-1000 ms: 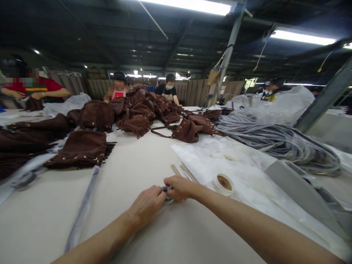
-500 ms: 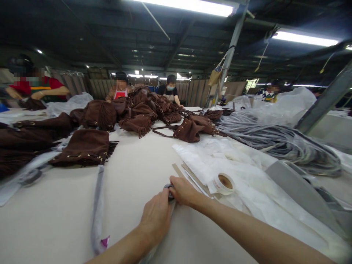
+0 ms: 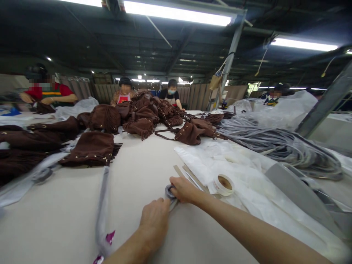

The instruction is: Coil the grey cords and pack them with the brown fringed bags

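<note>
A grey strap in a clear plastic sleeve is wound into a small coil (image 3: pixel 168 191) just above the pale tabletop. My right hand (image 3: pixel 184 189) pinches the coil from the right, its fingers closed. Close by on the left, my left hand (image 3: pixel 155 216) has its fingers curled at the strap's lower stretch, though its fingertips are partly hidden. Another sleeved strap (image 3: pixel 101 205) runs from a dark brown fringed bag (image 3: pixel 87 148) down to my left forearm, with shiny purple pieces (image 3: pixel 110 237) at its lower end.
Brown bags (image 3: pixel 145 108) are heaped across the table's far side. To the right lie a tape roll (image 3: pixel 224 184), white plastic sheets (image 3: pixel 209 157), a grey tape dispenser-like object (image 3: pixel 299 194) and a bundle of sleeved straps (image 3: pixel 277 143). Several people work beyond; a metal post (image 3: pixel 327 99) stands right.
The coil looks larger and shows more beside my right hand. My left hand has drawn slightly down and left of it. The strap's tail below my left hand no longer shows.
</note>
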Action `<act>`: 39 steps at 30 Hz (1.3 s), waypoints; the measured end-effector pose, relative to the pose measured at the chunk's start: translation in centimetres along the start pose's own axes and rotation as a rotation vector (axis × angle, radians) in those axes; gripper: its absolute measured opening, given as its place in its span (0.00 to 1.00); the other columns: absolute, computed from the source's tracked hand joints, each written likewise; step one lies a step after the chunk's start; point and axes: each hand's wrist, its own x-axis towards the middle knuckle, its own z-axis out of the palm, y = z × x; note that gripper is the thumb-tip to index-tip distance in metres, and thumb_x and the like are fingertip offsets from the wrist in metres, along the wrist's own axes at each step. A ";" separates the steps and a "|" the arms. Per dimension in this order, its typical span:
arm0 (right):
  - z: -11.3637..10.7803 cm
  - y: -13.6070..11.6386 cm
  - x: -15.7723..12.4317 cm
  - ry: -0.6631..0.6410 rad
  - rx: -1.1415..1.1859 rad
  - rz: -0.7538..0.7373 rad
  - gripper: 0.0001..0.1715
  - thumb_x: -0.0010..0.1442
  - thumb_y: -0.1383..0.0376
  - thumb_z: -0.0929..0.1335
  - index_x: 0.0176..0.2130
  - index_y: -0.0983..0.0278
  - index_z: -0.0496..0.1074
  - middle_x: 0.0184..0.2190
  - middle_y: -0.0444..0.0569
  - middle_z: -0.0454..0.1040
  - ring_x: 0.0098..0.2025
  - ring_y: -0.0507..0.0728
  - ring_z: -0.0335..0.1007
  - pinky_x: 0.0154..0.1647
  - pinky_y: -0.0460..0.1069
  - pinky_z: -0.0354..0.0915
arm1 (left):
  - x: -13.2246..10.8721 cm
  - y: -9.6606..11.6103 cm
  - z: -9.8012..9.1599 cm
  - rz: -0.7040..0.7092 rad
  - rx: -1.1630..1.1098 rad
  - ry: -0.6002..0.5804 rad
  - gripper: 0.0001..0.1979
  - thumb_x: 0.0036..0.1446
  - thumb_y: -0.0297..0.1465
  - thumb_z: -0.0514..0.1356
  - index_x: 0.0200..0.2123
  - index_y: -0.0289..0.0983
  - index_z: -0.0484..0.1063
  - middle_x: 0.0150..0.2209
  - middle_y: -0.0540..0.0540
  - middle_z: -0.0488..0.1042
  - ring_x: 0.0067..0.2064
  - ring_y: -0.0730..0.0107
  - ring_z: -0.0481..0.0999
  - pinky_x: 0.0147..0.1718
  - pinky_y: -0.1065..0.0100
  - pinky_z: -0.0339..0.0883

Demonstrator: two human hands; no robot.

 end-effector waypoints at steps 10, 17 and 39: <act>-0.5 1.7 0.3 -0.071 0.016 -0.301 0.09 0.58 0.68 0.63 0.38 0.64 0.71 0.35 0.51 0.78 0.39 0.58 0.73 0.33 0.46 0.56 | 3.8 -5.1 -0.2 0.427 0.029 0.151 0.13 0.58 0.21 0.51 0.43 0.40 0.66 0.39 0.48 0.73 0.41 0.65 0.73 0.39 0.69 0.66; -0.4 2.2 0.6 -0.063 0.106 -0.241 0.07 0.58 0.66 0.64 0.37 0.62 0.72 0.34 0.49 0.77 0.38 0.57 0.72 0.33 0.46 0.56 | 4.9 -4.4 -0.7 0.476 0.007 0.060 0.11 0.55 0.20 0.53 0.40 0.37 0.68 0.40 0.46 0.73 0.42 0.63 0.73 0.42 0.67 0.66; -0.9 1.7 0.5 -0.124 0.154 -0.193 0.06 0.55 0.69 0.65 0.34 0.64 0.72 0.35 0.52 0.78 0.39 0.58 0.72 0.32 0.46 0.56 | 4.0 -5.0 1.4 0.485 0.145 0.207 0.10 0.63 0.23 0.49 0.39 0.39 0.69 0.36 0.48 0.71 0.37 0.65 0.71 0.36 0.68 0.67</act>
